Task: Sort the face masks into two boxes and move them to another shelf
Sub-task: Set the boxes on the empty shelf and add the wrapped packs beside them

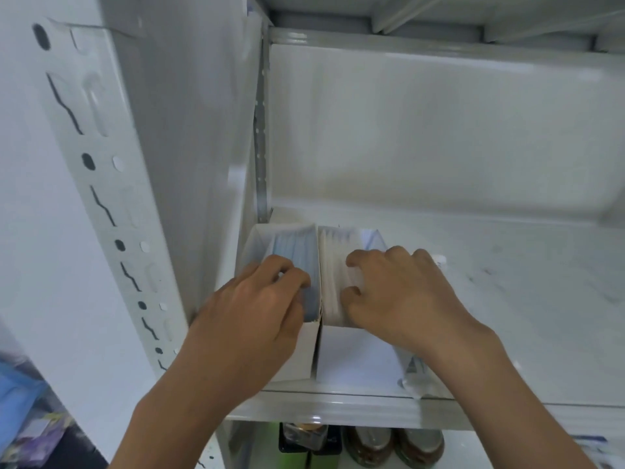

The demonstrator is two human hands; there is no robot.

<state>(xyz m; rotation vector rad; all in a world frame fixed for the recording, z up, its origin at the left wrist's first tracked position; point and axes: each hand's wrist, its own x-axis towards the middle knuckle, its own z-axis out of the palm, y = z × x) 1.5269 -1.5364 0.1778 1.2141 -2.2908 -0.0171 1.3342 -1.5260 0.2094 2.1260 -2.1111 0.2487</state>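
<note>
**Both boxes on shelf, hands on top**

We note blue masks (294, 265) in the left box (306, 350) and white masks (333, 275) in the right box (355, 360); the boxes touch side by side at the left end of the white shelf (507, 282). Our left hand (257, 309) curls over the blue stack; our right hand (399, 292) curls into the white stack. Risk, in our judgement: withdrawing curled fingers could drag masks out, or nudge a box off the front edge, with jars (392, 445) on the shelf below.

Left hand (257, 299) covering blue masks (294, 245), fingertips blurred, jars (392, 445) below shelf cut off, indistinct
</note>
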